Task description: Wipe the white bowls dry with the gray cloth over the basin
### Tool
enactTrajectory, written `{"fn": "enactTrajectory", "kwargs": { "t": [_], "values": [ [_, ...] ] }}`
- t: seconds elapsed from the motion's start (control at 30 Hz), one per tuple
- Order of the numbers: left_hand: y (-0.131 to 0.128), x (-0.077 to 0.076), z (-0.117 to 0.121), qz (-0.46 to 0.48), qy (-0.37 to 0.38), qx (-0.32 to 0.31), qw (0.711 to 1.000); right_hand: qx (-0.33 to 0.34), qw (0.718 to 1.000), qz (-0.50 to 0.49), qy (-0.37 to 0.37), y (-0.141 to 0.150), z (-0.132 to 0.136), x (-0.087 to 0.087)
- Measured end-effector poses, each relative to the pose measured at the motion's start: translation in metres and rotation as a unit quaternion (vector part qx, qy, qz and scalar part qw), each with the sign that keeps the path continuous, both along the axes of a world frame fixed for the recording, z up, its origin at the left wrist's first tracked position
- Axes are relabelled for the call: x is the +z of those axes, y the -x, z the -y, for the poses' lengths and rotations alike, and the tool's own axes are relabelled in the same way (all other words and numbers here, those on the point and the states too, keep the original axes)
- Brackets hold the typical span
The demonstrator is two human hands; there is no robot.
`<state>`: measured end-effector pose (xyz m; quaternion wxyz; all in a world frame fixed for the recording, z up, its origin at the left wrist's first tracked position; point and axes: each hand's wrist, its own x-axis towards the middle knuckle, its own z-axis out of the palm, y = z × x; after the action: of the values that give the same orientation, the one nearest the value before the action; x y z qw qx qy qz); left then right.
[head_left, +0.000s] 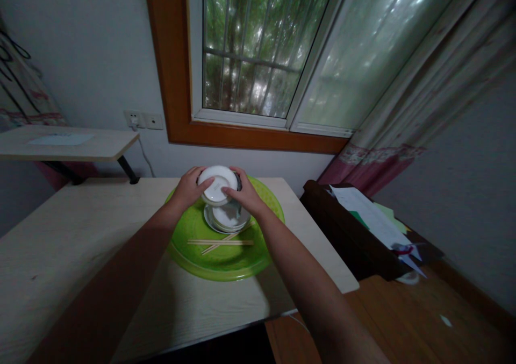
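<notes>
Both of my hands hold a white bowl (218, 181) above a round green tray (189, 264). My left hand (192, 187) grips its left side and my right hand (244, 193) its right side, with both thumbs on the pale round face turned toward me. Dark patches show at the bowl's sides by my fingers. Just below it, a small stack of white plates (229, 220) sits in the tray, its far part hidden by the bowl. Light wooden chopsticks (220, 242) lie crossed in the tray, nearer to me than the plates.
The tray stands on a pale wooden desk (100, 229), close to its right edge. A raised shelf (80, 151) is at the far left. Dark furniture (342, 227) with papers (371, 216) stands right of the desk. A window (258, 52) is behind.
</notes>
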<state>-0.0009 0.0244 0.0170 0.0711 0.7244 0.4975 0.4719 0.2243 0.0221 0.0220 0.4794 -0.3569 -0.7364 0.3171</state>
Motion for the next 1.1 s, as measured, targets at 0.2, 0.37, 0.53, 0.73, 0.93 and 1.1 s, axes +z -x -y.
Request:
{"fn": "enactTrajectory", "kwargs": {
  "t": [0.2, 0.37, 0.53, 0.73, 0.93, 1.1],
  "values": [
    [0.0001, -0.0009, 0.0005, -0.004, 0.001, -0.001, 1.0, 0.013, 1.0, 0.011, -0.003, 0.0009, -0.0003, -0.0006],
    [-0.0007, -0.0002, 0.0007, -0.012, 0.004, 0.001, 1.0, -0.014, 1.0, 0.007, -0.016, 0.0039, -0.0031, -0.0052],
    [-0.0009, 0.0012, 0.0007, -0.012, 0.008, 0.001, 1.0, -0.011, 1.0, 0.009, -0.025, 0.0034, -0.0018, -0.003],
    [-0.0006, 0.0015, 0.0014, -0.006, 0.018, -0.001, 1.0, 0.009, 1.0, 0.008, -0.013, 0.0017, -0.0003, -0.0012],
    [-0.0016, 0.0035, 0.0029, 0.0, 0.025, 0.0, 1.0, -0.013, 1.0, 0.024, -0.013, 0.0034, 0.0009, -0.0007],
    [-0.0023, 0.0043, 0.0034, 0.006, 0.032, -0.001, 0.999, -0.012, 0.999, 0.024, -0.022, 0.0031, 0.002, 0.001]
  ]
}}
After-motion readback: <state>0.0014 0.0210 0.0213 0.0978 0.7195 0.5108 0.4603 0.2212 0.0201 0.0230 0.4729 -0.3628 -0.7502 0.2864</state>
